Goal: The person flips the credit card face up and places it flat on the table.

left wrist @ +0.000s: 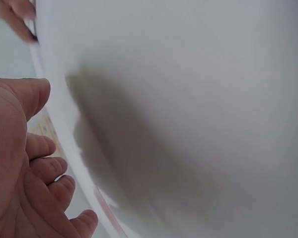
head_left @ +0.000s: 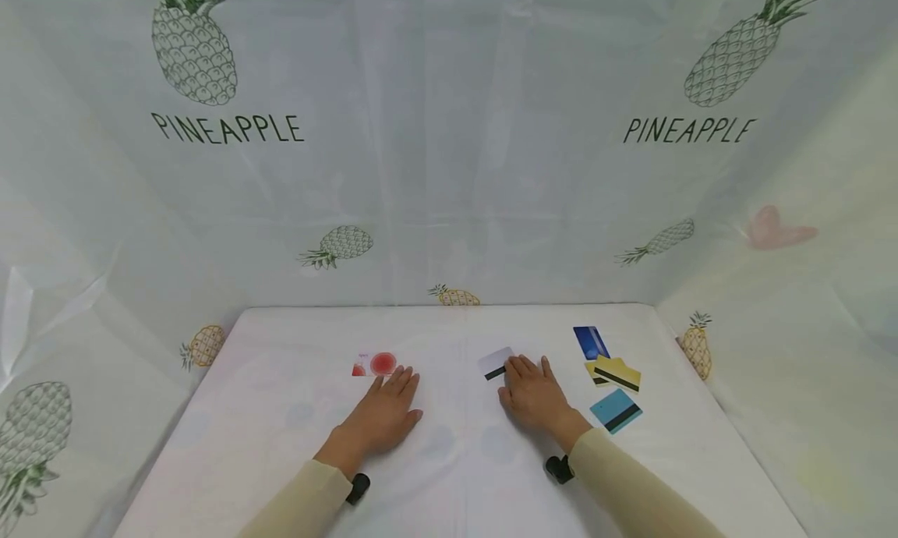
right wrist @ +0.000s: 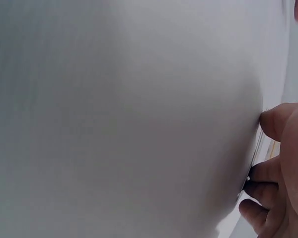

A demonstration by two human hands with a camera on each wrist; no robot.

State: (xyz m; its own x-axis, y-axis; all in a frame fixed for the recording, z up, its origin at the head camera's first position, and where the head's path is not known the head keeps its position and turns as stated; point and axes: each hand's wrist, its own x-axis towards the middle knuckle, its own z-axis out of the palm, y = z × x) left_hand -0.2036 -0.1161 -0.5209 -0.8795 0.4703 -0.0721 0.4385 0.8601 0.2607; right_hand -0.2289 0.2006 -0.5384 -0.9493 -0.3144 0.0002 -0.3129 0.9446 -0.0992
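Observation:
My left hand [head_left: 382,413] lies palm down, fingers extended, with its fingertips right at the lower edge of a white card with red circles [head_left: 383,363]. In the left wrist view, the left hand [left wrist: 35,168] has its thumb apart from its bent fingers and nothing between them. My right hand [head_left: 536,396] touches the right end of a silver-grey card with a black stripe [head_left: 495,362], its fingertips covering that end. The right wrist view shows the right hand [right wrist: 275,178] with thumb and fingertips low at the white surface, the thumb apart from the fingers.
Right of the right hand lie a blue card [head_left: 591,342], two overlapping yellow cards [head_left: 619,373] and a light-blue striped card [head_left: 616,411]. All rest on a white-covered table [head_left: 456,476]. A pineapple-print sheet [head_left: 449,171] hangs behind and at both sides.

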